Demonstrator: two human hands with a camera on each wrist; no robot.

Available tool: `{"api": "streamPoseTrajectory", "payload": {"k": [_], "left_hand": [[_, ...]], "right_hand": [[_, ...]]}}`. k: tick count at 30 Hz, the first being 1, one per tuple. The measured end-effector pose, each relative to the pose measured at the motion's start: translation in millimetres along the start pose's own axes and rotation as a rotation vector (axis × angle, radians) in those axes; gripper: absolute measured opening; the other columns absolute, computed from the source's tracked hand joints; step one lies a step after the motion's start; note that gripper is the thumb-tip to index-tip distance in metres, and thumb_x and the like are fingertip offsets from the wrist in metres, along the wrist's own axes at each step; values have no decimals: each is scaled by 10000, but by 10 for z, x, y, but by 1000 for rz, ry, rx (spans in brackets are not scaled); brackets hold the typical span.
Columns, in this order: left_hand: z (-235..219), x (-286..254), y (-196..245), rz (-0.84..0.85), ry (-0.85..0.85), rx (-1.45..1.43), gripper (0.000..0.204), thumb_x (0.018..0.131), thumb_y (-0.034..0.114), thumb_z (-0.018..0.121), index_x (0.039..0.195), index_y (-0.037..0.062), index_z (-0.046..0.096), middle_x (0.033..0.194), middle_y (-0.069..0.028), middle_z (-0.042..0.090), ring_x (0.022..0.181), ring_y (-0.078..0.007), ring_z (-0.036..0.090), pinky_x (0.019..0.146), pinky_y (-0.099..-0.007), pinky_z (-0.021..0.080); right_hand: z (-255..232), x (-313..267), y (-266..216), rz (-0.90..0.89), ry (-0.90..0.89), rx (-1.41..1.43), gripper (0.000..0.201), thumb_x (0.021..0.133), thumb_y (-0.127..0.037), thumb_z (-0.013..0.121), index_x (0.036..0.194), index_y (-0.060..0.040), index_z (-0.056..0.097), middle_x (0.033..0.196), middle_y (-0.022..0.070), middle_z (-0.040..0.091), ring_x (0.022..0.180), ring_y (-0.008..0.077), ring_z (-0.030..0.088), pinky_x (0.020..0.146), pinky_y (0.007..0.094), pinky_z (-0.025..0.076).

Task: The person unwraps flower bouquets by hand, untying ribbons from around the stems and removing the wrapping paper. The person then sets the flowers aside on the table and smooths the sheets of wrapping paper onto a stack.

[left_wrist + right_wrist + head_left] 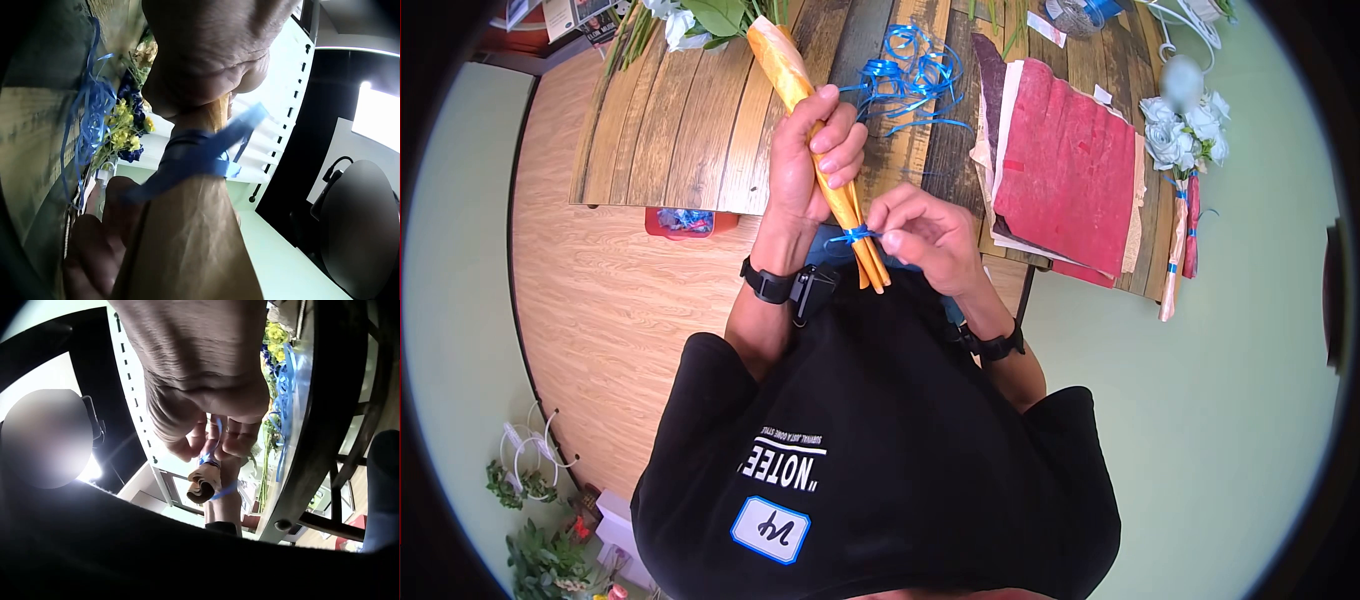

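Note:
My left hand grips a narrow roll of tan wrapping paper, its fingers curled round the middle. The roll slants from the table down towards my body. Below that hand, a blue ribbon is tied round the gathered lower end, where the paper splits into folded tails. With thumb and fingers, my right hand pinches the ribbon beside its knot. In the left wrist view the ribbon loops round the paper with one end sticking out. The right wrist view shows the rolled paper end beyond the fingers.
Loose curled blue ribbon lies on the wooden table. Red paper sheets are stacked at the right, beside wrapped pale-blue flowers. White flowers and leaves lie at the far left. A red bin stands below the table edge.

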State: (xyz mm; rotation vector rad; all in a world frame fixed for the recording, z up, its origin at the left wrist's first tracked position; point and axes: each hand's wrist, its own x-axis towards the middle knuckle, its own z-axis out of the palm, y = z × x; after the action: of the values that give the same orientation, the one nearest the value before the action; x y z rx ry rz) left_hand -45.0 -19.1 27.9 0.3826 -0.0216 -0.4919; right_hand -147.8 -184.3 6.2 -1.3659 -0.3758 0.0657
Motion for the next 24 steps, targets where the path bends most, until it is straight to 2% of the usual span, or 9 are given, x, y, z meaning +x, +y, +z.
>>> {"api": "streamPoseTrajectory", "payload": {"k": [1, 4, 6, 8, 10, 12, 14, 16, 24], "left_hand": [[-7, 5, 8, 1, 1, 0, 326, 1065, 197, 470, 751, 135, 408, 588, 48, 361, 440, -52, 339, 330, -194, 313], [-27, 14, 35, -6, -59, -88, 318, 1067, 189, 463, 760, 129, 406, 590, 44, 363, 441, -54, 341, 332, -195, 317], [-44, 20, 48, -3, -56, -105, 313, 1067, 184, 460, 765, 127, 404, 592, 42, 365, 442, -54, 343, 333, -196, 320], [-46, 30, 46, 0, -55, -92, 313, 1067, 185, 462, 764, 129, 405, 594, 43, 366, 442, -54, 343, 334, -196, 320], [-50, 34, 19, -4, -51, -79, 314, 1066, 186, 464, 763, 131, 406, 595, 44, 367, 441, -54, 344, 334, -197, 321], [-41, 50, -1, -15, -38, -63, 314, 1065, 190, 470, 761, 137, 409, 593, 49, 365, 440, -52, 344, 332, -195, 319], [-42, 58, -7, -15, -22, -33, 316, 1064, 193, 474, 759, 140, 410, 593, 51, 364, 440, -49, 344, 331, -193, 317], [-40, 49, -14, -17, -2, -5, 317, 1062, 195, 477, 757, 143, 411, 592, 53, 363, 440, -47, 344, 330, -192, 314], [-3, 56, -35, -24, 38, 66, 330, 1060, 199, 480, 743, 144, 408, 590, 56, 365, 439, -43, 343, 330, -188, 313]], "right_hand": [[-7, -33, 32, 132, 48, 291, 67, 939, -57, 640, 959, 1, 611, 930, 117, 618, 698, 139, 576, 576, 246, 467], [-86, -72, 80, 223, 152, 599, 57, 939, -14, 636, 983, -9, 599, 907, 105, 665, 615, 94, 551, 566, 217, 458], [-124, -75, 50, 233, 159, 657, 106, 941, -26, 658, 1028, -11, 599, 859, 92, 665, 617, 88, 565, 558, 217, 463], [-115, -75, -31, 216, 204, 202, 144, 945, -35, 675, 1070, -5, 609, 859, 80, 661, 646, 94, 592, 589, 221, 486], [-70, -20, -122, 242, 172, 83, 192, 923, -48, 717, 1089, -6, 631, 866, 60, 653, 675, 106, 613, 614, 221, 492], [-10, 109, -166, -113, -48, -406, 174, 900, -57, 748, 1041, -11, 656, 927, 60, 654, 663, 112, 595, 575, 224, 447], [19, 101, -174, -63, -33, -386, 173, 879, -81, 776, 1003, -16, 673, 952, 52, 655, 701, 112, 608, 582, 222, 446], [-9, 69, -153, 113, -115, -321, 173, 887, -76, 766, 1009, -6, 666, 945, 56, 657, 728, 109, 606, 591, 234, 453], [-54, 101, -121, 94, -159, -273, 109, 965, -84, 676, 969, 2, 610, 1020, 87, 595, 773, 111, 574, 621, 240, 461]]}}
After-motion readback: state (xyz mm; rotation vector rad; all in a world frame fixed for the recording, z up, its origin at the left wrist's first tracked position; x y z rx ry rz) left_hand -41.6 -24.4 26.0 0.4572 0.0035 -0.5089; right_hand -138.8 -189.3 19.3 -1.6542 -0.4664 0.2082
